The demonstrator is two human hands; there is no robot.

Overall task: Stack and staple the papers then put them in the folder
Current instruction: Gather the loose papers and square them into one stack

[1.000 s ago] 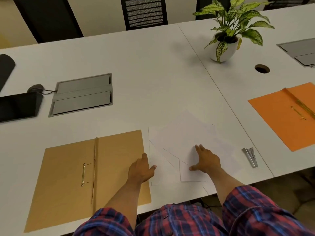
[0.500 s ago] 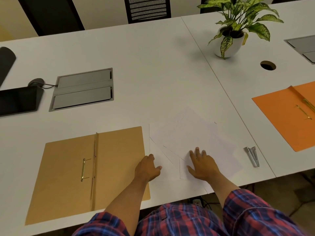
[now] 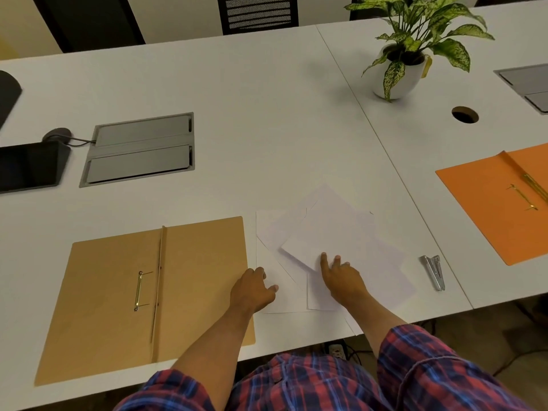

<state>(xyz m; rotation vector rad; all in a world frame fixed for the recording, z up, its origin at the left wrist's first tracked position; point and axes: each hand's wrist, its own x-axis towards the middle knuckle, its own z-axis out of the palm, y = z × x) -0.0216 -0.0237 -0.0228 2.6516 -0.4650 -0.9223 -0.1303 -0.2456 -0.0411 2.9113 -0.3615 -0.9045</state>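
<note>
Potted plant, orange folder, dark tablet on white table

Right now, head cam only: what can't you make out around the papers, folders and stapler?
- Sheet count in the loose papers: white on white, overlapping, edges faint.
- Whether the right hand pinches the top sheet or only presses it: fingers lie over the edge.
- Paper under the left hand: covered by the palm.
- Orange folder: cut off by the right frame edge.
- Stapler: too small to tell if it is loaded.
</note>
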